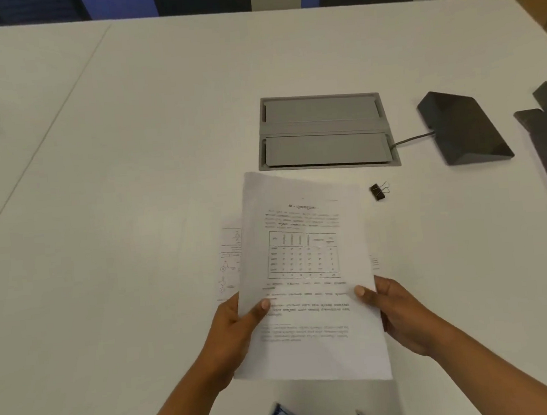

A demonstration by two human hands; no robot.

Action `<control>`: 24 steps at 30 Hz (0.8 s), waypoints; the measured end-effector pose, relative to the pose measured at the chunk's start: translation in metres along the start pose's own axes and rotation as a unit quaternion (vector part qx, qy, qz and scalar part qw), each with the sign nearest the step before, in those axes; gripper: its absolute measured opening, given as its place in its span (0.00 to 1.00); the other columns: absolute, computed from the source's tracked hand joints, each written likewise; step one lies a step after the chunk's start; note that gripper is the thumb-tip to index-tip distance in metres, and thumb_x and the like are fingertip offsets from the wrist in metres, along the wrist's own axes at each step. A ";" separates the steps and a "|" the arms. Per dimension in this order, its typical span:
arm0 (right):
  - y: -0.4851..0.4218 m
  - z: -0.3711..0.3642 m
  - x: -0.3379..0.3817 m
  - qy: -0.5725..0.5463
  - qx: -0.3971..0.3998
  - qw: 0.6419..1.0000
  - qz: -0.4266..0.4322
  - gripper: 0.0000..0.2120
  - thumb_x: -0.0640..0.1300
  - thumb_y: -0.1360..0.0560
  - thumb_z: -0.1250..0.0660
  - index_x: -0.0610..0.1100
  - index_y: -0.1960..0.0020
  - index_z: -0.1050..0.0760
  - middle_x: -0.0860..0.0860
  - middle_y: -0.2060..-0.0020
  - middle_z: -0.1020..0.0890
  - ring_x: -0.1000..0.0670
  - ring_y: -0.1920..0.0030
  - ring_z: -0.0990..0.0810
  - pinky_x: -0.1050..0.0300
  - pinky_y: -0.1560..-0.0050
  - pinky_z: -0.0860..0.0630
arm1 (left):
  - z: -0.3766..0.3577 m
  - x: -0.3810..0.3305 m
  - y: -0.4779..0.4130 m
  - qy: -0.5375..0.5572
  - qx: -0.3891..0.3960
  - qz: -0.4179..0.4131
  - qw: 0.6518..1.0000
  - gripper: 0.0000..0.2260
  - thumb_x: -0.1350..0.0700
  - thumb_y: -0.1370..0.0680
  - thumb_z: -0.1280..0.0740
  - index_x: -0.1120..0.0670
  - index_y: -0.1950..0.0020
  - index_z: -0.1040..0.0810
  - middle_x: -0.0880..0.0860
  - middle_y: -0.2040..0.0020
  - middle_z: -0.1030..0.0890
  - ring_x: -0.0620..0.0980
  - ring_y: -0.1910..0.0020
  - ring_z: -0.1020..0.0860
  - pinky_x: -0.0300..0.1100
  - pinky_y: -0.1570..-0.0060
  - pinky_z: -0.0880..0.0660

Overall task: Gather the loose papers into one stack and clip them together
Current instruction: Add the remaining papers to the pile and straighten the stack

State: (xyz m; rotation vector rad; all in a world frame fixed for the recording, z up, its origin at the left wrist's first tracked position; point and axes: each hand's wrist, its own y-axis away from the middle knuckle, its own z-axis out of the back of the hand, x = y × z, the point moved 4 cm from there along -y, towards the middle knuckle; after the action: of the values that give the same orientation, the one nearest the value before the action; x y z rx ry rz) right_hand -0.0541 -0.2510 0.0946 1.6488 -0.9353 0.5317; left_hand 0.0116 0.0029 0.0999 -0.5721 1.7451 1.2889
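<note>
Bench [133, 185]: white, broad, carrying all items below.

Cable hatch [325, 131]: grey, recessed in the bench, two shut flaps; landmark for this list.

Wedge-shaped device [464, 126]: dark, right of the hatch, its cord running to the hatch's right edge.

Papers [306, 270]: printed top sheet with a table, just nearer the viewer than the hatch, lifted and tilted. Further sheets show beneath at its left and right edges; whether they lie flat cannot be told.

Left hand [232, 328]: fingers closed on the papers' left edge, thumb on top.

Right hand [401, 315]: fingers closed on the right edge, thumb on top.

Binder clip [378, 191]: black, wire handles, on the bench below the hatch's right corner, apart from the papers.
</note>
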 end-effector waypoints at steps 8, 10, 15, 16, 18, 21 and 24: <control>-0.016 0.067 -0.046 0.378 -0.426 0.822 -0.030 0.27 0.52 0.28 0.28 0.42 0.33 0.27 0.43 0.36 0.22 0.40 0.38 0.22 0.46 0.41 0.23 | 0.047 -0.006 0.012 0.053 -0.109 -0.051 0.991 0.16 0.49 0.27 0.27 0.55 0.43 0.18 0.54 0.50 0.13 0.55 0.51 0.14 0.41 0.59 0.17; -0.020 0.065 -0.058 0.422 -0.433 0.791 -0.094 0.37 0.57 0.32 0.25 0.39 0.31 0.31 0.41 0.35 0.26 0.37 0.35 0.27 0.41 0.42 0.23 | 0.059 -0.009 0.014 0.045 -0.132 -0.067 0.988 0.24 0.42 0.34 0.24 0.54 0.43 0.18 0.52 0.51 0.12 0.54 0.53 0.14 0.38 0.61 0.18; -0.035 0.060 -0.063 0.458 -0.405 0.779 -0.142 0.44 0.61 0.39 0.22 0.38 0.34 0.34 0.40 0.39 0.27 0.37 0.38 0.27 0.40 0.46 0.22 | 0.077 -0.008 0.015 0.056 -0.143 -0.080 0.985 0.18 0.45 0.29 0.27 0.53 0.43 0.19 0.50 0.52 0.12 0.55 0.55 0.14 0.38 0.65 0.19; -0.037 0.061 -0.061 0.435 -0.404 0.792 -0.145 0.43 0.60 0.41 0.21 0.39 0.35 0.34 0.41 0.42 0.25 0.37 0.41 0.24 0.41 0.48 0.21 | 0.078 -0.009 0.015 0.049 -0.144 -0.085 0.985 0.25 0.40 0.34 0.25 0.52 0.43 0.19 0.50 0.52 0.12 0.54 0.55 0.14 0.38 0.65 0.18; -0.037 0.066 -0.058 0.390 -0.400 0.814 -0.160 0.41 0.59 0.42 0.20 0.41 0.39 0.34 0.44 0.49 0.21 0.39 0.48 0.19 0.45 0.52 0.20 | 0.078 -0.007 0.016 0.048 -0.159 -0.082 0.983 0.26 0.38 0.34 0.25 0.51 0.43 0.19 0.49 0.51 0.12 0.53 0.56 0.14 0.39 0.64 0.18; -0.037 0.068 -0.056 0.366 -0.387 0.829 -0.170 0.29 0.58 0.43 0.21 0.45 0.49 0.26 0.48 0.56 0.18 0.43 0.56 0.17 0.49 0.56 0.19 | 0.079 -0.003 0.017 0.052 -0.171 -0.068 0.982 0.10 0.53 0.24 0.32 0.52 0.44 0.19 0.50 0.52 0.12 0.53 0.57 0.14 0.41 0.64 0.18; -0.036 0.068 -0.055 0.329 -0.399 0.846 -0.132 0.13 0.52 0.37 0.23 0.46 0.60 0.21 0.48 0.61 0.16 0.45 0.61 0.18 0.49 0.57 0.18 | 0.079 0.000 0.020 0.051 -0.175 -0.059 0.981 0.09 0.54 0.24 0.33 0.52 0.44 0.19 0.50 0.52 0.12 0.55 0.57 0.14 0.41 0.65 0.18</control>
State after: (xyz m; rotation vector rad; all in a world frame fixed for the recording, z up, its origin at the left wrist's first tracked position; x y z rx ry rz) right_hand -0.0656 -0.2963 0.0123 0.7167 -0.3100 0.3902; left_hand 0.0257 0.0832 0.1031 -0.9423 1.5464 1.5150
